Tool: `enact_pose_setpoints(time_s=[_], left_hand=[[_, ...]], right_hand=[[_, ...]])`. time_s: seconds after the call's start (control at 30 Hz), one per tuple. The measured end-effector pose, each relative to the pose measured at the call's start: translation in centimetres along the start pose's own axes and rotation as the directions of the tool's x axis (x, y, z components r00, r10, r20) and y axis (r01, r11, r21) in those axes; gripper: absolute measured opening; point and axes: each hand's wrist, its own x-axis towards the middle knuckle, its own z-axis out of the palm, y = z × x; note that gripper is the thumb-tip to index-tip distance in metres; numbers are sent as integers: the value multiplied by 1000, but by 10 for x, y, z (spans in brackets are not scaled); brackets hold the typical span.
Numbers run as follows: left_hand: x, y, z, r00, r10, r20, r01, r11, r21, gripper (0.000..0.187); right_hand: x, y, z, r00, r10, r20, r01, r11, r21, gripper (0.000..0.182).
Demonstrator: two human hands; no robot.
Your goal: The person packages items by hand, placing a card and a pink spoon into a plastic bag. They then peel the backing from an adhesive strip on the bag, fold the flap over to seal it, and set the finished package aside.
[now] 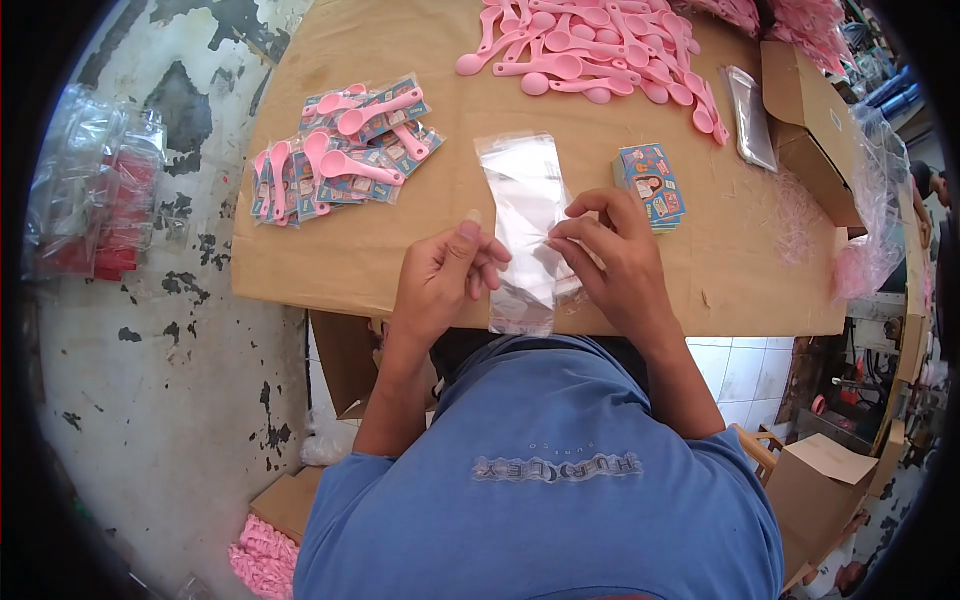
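Observation:
A stack of clear plastic bags [522, 205] lies near the table's front edge, between my hands. My left hand [448, 272] is at the stack's left side, its fingers loosely curled with the thumb apart and nothing visible in them. On the other side, my right hand [618, 262] pinches at the edge of a clear bag with thumb and fingertips. Right behind that hand sits a pile of printed cards [652, 187]. To the left, filled packets [345, 160] lie heaped, each showing a pink spoon over a blue card.
Loose pink spoons [600, 45] spread across the far side of the brown-covered table [400, 265]. Another bundle of clear bags [750, 118] lies beside an open cardboard box [815, 130] at the right. Bagged red items [130, 200] are at the far left.

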Motion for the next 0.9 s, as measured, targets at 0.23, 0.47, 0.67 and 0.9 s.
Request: enact_pose_setpoints(time_s=[0.23, 0.47, 0.67, 0.9], left_hand=[[0, 7, 25, 981, -52, 187, 105, 953, -283, 35], [3, 17, 43, 992, -91, 92, 127, 828, -547, 28], [11, 7, 48, 997, -76, -30, 47, 835, -548, 27], [19, 12, 59, 986, -78, -149, -21, 821, -571, 25]], right_hand=[[-6, -25, -31, 960, -150, 235, 93, 967, 238, 16], [-1, 34, -67, 913, 319, -254, -364, 918, -156, 26], [-11, 88, -65, 790, 611, -59, -582, 776, 241, 36], [-8, 98, -68, 799, 542, -260, -525, 840, 135, 23]])
